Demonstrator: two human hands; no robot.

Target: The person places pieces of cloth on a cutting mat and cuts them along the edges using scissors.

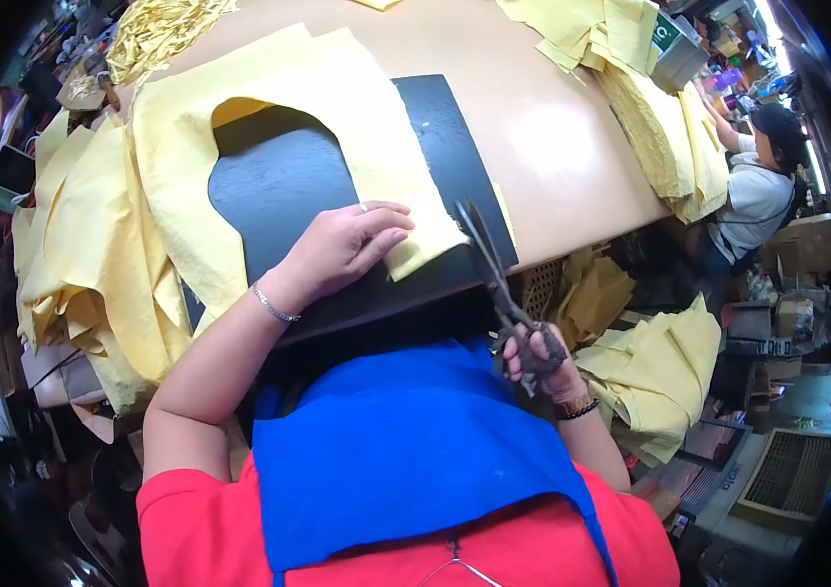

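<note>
My left hand (349, 247) rests on the lower right strip of a large yellow sheet (357, 108), its fingers bent together and pressed on the material. A curved opening in the sheet shows the black board (283, 181) beneath. In my right hand (540, 360) are large dark scissors (496, 274), held by their handles with the blades pointing up, just right of the strip's end. The blades look slightly apart.
Yellow sheets (102, 235) hang over the table's left side. Thin yellow scraps (156, 39) lie at the back left. A yellow stack (646, 127) stands at the right edge, beside another person (758, 186). More yellow pieces (655, 372) are piled low at right.
</note>
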